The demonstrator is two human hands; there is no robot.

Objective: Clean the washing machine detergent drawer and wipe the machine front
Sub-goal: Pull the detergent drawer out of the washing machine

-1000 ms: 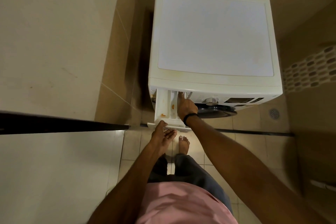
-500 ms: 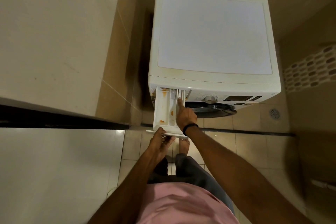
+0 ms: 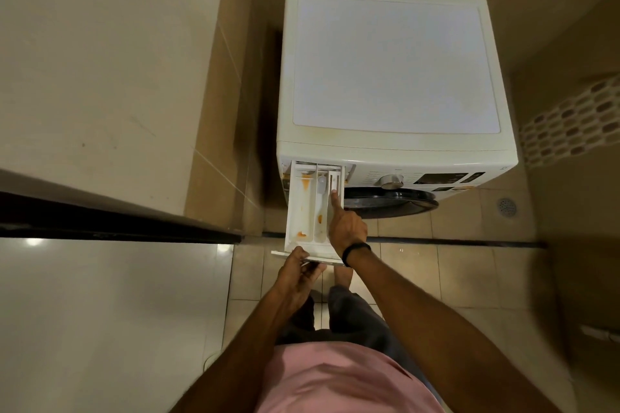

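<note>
Tiled floor (image 3: 469, 278) below; left hand (image 3: 297, 273) grips detergent drawer (image 3: 300, 211) front; right hand (image 3: 347, 228) presses one straight finger inside.

Colours logged, laundry corner.
White washing machine (image 3: 396, 67); white detergent drawer (image 3: 299, 208), orange stains; black wristband (image 3: 357, 249); pink shirt (image 3: 335, 375); wall band (image 3: 570, 126) brown-white honeycomb mosaic.
</note>
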